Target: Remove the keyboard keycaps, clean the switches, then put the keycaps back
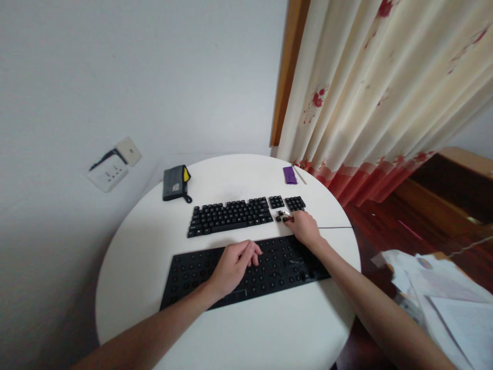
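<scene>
My right hand is closed on a small silvery tool, which looks like a keycap puller. Its tip is at a few loose arrow keycaps, partly hidden by my fingers. My left hand lies over the black keyboard base, fingers curled in loosely, nothing visible in them. Bare switches cover most of that base. Beyond it, black keycaps are laid out in keyboard order on the white table, with a smaller keycap block and the number-pad keycaps to the right.
A grey pouch with a yellow inside stands at the table's back left. At the back right lie a purple cloth and a thin white stick. Curtains hang behind; papers are piled at the right.
</scene>
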A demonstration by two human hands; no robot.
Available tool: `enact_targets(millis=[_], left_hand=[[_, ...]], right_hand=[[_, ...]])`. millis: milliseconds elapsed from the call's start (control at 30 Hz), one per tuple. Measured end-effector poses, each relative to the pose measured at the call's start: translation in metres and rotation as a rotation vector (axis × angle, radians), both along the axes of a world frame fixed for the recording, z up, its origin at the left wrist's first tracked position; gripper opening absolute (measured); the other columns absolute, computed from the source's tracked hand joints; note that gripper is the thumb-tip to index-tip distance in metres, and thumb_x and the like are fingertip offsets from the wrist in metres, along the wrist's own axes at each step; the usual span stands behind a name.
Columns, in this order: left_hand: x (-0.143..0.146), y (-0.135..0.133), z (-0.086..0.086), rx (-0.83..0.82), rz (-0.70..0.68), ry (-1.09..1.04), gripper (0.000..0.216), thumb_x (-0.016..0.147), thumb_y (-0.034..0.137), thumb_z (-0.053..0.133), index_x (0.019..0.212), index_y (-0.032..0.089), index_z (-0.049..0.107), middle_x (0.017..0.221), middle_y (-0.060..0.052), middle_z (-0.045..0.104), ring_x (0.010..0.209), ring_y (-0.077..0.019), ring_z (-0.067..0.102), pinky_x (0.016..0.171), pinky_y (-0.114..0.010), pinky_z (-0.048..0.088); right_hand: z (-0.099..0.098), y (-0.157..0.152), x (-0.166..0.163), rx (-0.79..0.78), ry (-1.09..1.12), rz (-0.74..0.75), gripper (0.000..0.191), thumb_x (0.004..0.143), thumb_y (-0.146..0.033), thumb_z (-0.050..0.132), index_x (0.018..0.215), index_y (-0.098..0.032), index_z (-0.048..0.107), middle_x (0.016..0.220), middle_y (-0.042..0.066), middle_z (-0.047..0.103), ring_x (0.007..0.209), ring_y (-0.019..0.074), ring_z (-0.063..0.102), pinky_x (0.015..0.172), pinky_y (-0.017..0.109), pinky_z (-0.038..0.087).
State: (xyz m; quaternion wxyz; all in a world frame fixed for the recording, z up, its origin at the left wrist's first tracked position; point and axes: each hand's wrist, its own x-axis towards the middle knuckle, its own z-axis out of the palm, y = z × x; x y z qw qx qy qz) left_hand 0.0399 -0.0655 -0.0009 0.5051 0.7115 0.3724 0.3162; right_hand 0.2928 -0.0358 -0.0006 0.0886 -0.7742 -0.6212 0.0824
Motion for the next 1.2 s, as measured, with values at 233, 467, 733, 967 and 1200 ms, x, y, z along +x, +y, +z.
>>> enact_targets(millis=[233, 467, 733, 967, 1200], left_hand=[[0.0, 0.0, -0.001, -0.004, -0.012, 0.013, 0.043, 0.1, 0.045, 0.04, 0.086, 0.014, 0.066, 0.067, -0.002, 0.063, 0.062, -0.014, 0.055, 0.061, -0.025, 0.043], [0.0, 0.0, -0.002, 0.001, -0.014, 0.023, 0.043, 0.1, 0.045, 0.04, 0.085, 0.014, 0.067, 0.067, -0.003, 0.064, 0.062, -0.0143, 0.054, 0.061, -0.025, 0.042], [0.001, 0.0, -0.002, 0.012, -0.01, 0.022, 0.043, 0.1, 0.046, 0.041, 0.084, 0.015, 0.067, 0.066, -0.003, 0.064, 0.061, -0.0145, 0.054, 0.061, -0.025, 0.042], [0.002, 0.0, -0.003, 0.03, -0.014, 0.039, 0.041, 0.099, 0.044, 0.043, 0.084, 0.015, 0.067, 0.066, -0.002, 0.064, 0.061, -0.0144, 0.054, 0.06, -0.025, 0.042], [0.003, 0.001, -0.004, 0.046, -0.006, 0.049, 0.04, 0.098, 0.044, 0.044, 0.083, 0.015, 0.068, 0.066, -0.003, 0.064, 0.061, -0.0154, 0.054, 0.06, -0.025, 0.042]], right_hand=[[0.002, 0.007, -0.003, -0.002, 0.011, -0.012, 0.016, 0.087, -0.029, 0.064, 0.091, -0.017, 0.074, 0.097, 0.013, 0.074, 0.092, 0.026, 0.068, 0.071, 0.029, 0.044], [0.003, 0.008, -0.005, 0.016, 0.056, -0.021, 0.013, 0.086, -0.027, 0.066, 0.088, -0.016, 0.073, 0.095, 0.013, 0.074, 0.09, 0.0241, 0.068, 0.074, 0.028, 0.044], [0.033, -0.046, 0.002, 0.466, 0.529, 0.039, 0.042, 0.102, -0.039, 0.034, 0.1, -0.015, 0.069, 0.094, 0.01, 0.071, 0.089, 0.022, 0.064, 0.079, 0.031, 0.046], [0.029, -0.13, 0.006, 0.501, 0.597, 0.01, 0.04, 0.103, -0.042, 0.031, 0.1, -0.021, 0.065, 0.091, 0.006, 0.063, 0.087, 0.0212, 0.058, 0.08, 0.033, 0.045], [0.009, -0.16, 0.006, 0.445, 0.735, -0.237, 0.05, 0.101, -0.052, 0.031, 0.079, -0.02, 0.063, 0.067, 0.003, 0.056, 0.063, 0.0188, 0.052, 0.058, 0.029, 0.039]])
